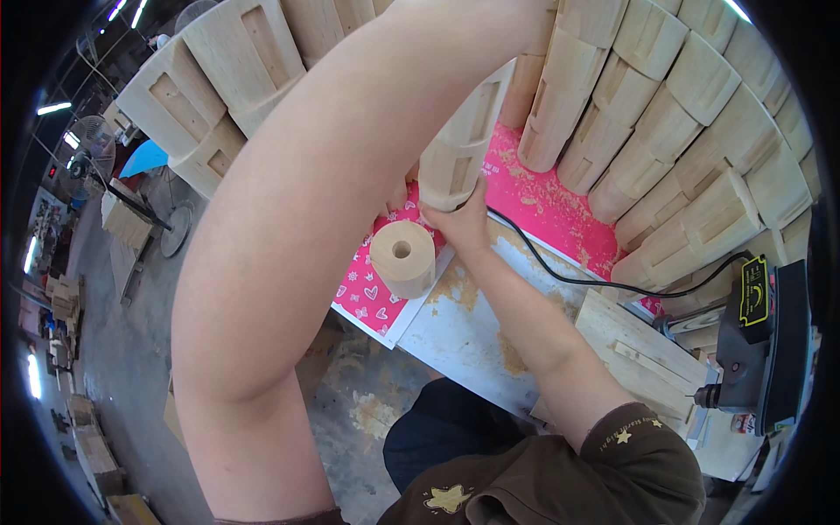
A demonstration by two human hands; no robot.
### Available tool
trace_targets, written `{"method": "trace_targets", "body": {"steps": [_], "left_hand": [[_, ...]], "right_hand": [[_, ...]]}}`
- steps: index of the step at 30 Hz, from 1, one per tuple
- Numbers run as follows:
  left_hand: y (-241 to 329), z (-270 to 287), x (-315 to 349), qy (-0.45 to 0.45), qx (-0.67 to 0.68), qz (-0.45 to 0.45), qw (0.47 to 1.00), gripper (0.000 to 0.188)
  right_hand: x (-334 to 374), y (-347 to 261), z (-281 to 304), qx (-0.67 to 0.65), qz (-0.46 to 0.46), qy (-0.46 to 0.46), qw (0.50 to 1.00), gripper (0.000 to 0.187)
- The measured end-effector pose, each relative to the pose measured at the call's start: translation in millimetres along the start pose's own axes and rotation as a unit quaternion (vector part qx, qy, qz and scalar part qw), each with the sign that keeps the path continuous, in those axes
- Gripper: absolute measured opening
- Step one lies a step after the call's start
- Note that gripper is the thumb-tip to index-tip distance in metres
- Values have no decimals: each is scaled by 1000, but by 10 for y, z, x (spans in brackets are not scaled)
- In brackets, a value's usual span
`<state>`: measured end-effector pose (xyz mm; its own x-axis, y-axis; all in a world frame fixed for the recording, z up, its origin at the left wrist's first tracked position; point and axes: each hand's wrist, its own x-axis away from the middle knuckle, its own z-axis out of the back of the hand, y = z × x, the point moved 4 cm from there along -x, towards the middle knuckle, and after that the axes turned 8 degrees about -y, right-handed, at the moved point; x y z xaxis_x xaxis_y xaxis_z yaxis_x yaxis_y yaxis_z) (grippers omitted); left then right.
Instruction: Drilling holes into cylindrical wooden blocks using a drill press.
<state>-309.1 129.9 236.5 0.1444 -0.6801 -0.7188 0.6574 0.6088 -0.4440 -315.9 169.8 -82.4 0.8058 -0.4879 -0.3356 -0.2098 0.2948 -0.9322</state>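
My right hand (462, 226) is closed round the lower end of a pale wooden cylinder (451, 166), thumb on one side and fingers on the other. Another wooden piece (483, 101) sits end to end above it, and slots are cut into their sides. My left forearm (289, 184) rises large across the view and leaves at the top edge, so the left hand is out of sight. Just left of my right hand, a short wooden cylinder with a round hole in its top (404, 258) stands upright on pink patterned sheeting (372, 302).
Stacked slotted wooden cylinders (630, 114) line the far and right sides, with more (188, 96) at upper left. A black cable (560, 278) runs to a drill-like machine (744, 359) at right. Sawdust lies on the white board (455, 337). A fan (92, 140) stands far left.
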Motion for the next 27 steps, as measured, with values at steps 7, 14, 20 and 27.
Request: {"method": "trace_targets", "body": {"steps": [7, 14, 20, 27], "left_hand": [[42, -41, -227, -75, -43, 23, 996, 25], [-55, -495, -452, -181, -11, 15, 983, 31], [-120, -800, -601, -199, -13, 73, 977, 42], [-182, -885, -480, -148, -78, 94, 981, 50]], "right_hand": [[-343, 41, 203, 46, 21, 15, 999, 87], [-703, 169, 197, 52, 28, 34, 998, 88], [-981, 352, 76, 23, -4, 43, 999, 84], [-1206, 364, 46, 78, -2, -11, 997, 87]]}}
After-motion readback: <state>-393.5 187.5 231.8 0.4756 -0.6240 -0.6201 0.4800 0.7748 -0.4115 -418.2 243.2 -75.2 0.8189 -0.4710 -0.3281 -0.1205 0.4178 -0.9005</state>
